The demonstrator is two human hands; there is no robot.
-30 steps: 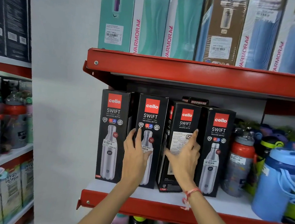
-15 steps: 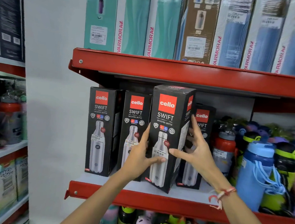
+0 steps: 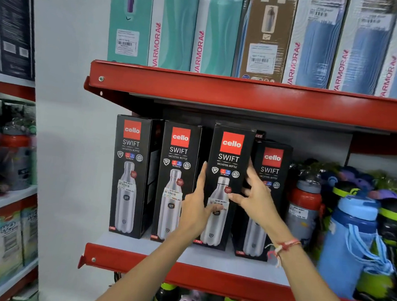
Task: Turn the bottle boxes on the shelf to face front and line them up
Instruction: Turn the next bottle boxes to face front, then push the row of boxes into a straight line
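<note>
Several black Cello Swift bottle boxes stand in a row on the red-edged shelf [image 3: 207, 261], all showing their fronts. The third box [image 3: 228, 160] stands upright between my hands. My left hand [image 3: 197, 212] grips its left edge, thumb across the front. My right hand [image 3: 254, 197] holds its right edge, partly hiding the fourth box [image 3: 272, 161], which stands a little lower and further right. The first box [image 3: 129, 175] and second box [image 3: 175, 172] stand to the left.
Loose bottles crowd the shelf's right side, a grey-and-red one [image 3: 303, 206] next to the fourth box and a blue one [image 3: 349, 245] nearer the front. Tall Varmora boxes [image 3: 216, 28] fill the shelf above. More bottles sit on the left rack [image 3: 9, 154] and below.
The third box showed its side a second ago. Both hands lifted it out, turned its front forward and have set it back upright in the row.
</note>
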